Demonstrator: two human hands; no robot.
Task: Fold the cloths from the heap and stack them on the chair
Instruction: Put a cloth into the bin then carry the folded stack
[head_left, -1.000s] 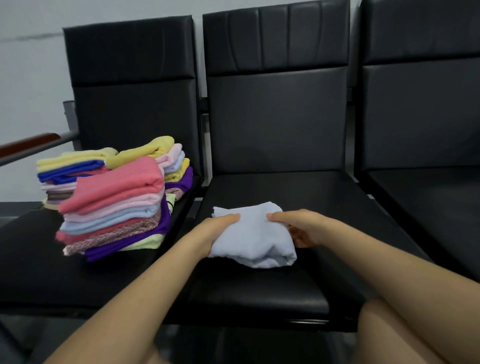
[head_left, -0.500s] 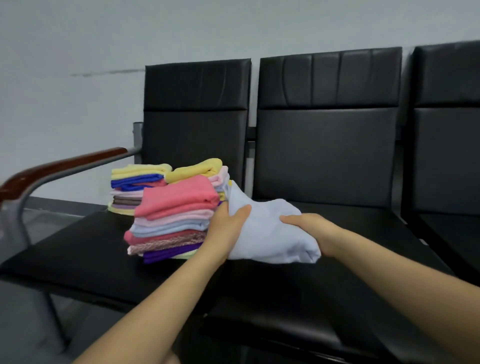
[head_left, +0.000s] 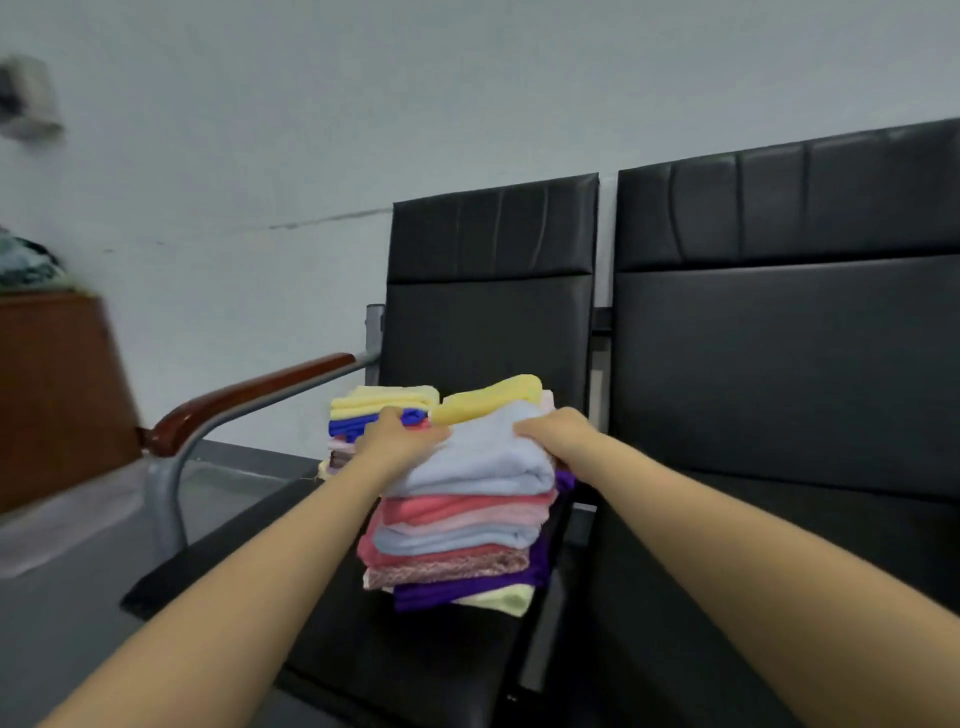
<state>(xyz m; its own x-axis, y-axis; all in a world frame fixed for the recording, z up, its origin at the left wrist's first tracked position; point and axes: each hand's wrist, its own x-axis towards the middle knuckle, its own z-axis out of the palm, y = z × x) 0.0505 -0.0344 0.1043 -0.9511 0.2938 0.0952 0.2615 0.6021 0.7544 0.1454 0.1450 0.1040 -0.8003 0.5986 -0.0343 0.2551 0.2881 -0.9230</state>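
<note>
Left hand (head_left: 397, 439) gripping the near-left edge, right hand (head_left: 558, 434) clamped on the far-right edge of the folded pale-blue terry cloth (head_left: 485, 460): a two-sided hold, probably to keep the folds from springing open. Sitting now atop the front multicoloured stack of folded cloths (head_left: 457, 545), squared to it. Black padded chair seat (head_left: 400, 649) underneath; second stack (head_left: 382, 408) just behind.

one head view looks forward and down, close over the chair (head_left: 415, 649) seat.
</note>
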